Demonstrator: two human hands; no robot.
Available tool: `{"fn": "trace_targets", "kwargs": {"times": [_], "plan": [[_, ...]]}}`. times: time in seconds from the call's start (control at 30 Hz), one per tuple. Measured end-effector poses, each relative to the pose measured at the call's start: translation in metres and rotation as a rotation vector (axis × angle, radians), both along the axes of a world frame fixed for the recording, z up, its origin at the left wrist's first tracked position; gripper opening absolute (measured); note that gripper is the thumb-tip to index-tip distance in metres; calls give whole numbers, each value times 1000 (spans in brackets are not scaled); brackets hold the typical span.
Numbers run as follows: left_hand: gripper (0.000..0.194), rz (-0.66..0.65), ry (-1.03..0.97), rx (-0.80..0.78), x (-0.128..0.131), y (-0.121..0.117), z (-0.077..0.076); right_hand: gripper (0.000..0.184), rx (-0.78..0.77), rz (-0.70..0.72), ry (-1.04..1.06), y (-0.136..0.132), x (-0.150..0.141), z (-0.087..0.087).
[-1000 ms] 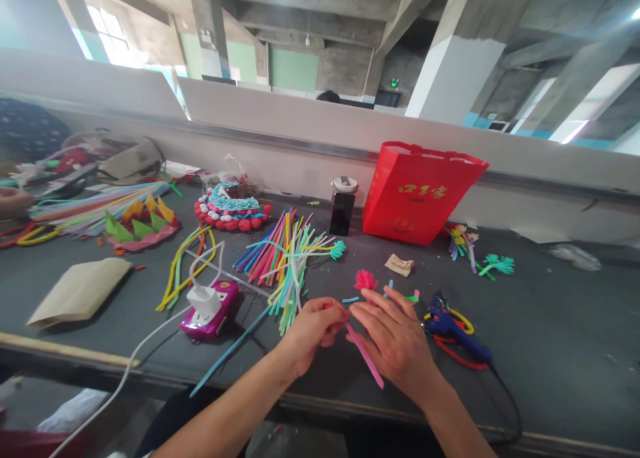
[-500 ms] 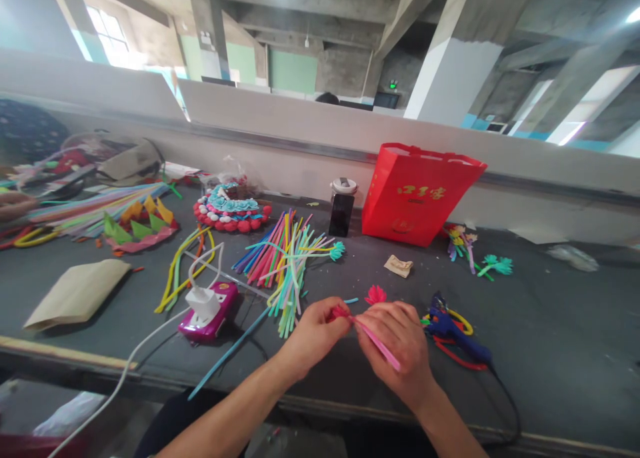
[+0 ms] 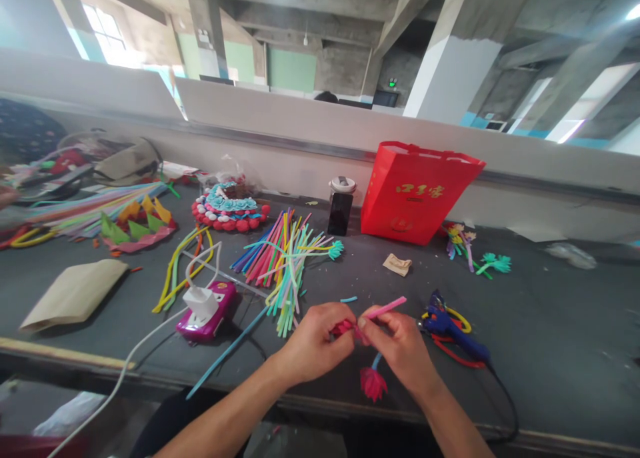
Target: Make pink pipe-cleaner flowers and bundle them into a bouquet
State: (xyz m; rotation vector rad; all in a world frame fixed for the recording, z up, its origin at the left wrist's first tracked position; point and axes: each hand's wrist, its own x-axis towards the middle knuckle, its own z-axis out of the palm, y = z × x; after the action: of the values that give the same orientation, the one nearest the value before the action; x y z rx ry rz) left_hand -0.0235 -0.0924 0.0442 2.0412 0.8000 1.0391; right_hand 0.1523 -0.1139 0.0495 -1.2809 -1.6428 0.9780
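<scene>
My left hand (image 3: 320, 338) pinches a crimson, looped bundle of pipe cleaner (image 3: 343, 329), mostly covered by its fingers. My right hand (image 3: 395, 341) grips a pink pipe cleaner (image 3: 387, 308) between thumb and fingers, close to the left fingertips. Its free end sticks out up and to the right. Beneath the right hand hangs a red pipe cleaner flower (image 3: 374, 383) on a short blue stem, whose upper end is hidden by the hand. Both hands are above the front of the dark table (image 3: 560, 351).
Right of my hands lies a blue glue gun (image 3: 457, 331) with a cord. Left stand a pipe cleaner pile (image 3: 285, 265) and a purple power socket (image 3: 207, 315) with a white charger. Farther back are a red bag (image 3: 420, 191), a phone (image 3: 340, 213) against a cup, and green flowers (image 3: 495, 263).
My right hand has closed on the pink pipe cleaner, whose free end has swung from lower right to upper right. The red flower has gone from above the right hand to below it.
</scene>
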Motion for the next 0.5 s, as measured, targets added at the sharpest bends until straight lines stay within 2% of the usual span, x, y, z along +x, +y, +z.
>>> {"fn": "trace_targets", "kwargs": {"times": [0.07,0.13,0.3,0.5], "plan": [[13,-36,6,-2,-2,-1,1,32,-181,35,160,2,1,2],[10,-75,12,-11,-4,-2,3,33,-299,54,286,3,0,3],[8,-56,38,34,-7,-1,10,32,-384,60,405,-1,-1,4],[11,-168,44,288,-10,1,11,22,-450,79,471,-3,-1,6]]}}
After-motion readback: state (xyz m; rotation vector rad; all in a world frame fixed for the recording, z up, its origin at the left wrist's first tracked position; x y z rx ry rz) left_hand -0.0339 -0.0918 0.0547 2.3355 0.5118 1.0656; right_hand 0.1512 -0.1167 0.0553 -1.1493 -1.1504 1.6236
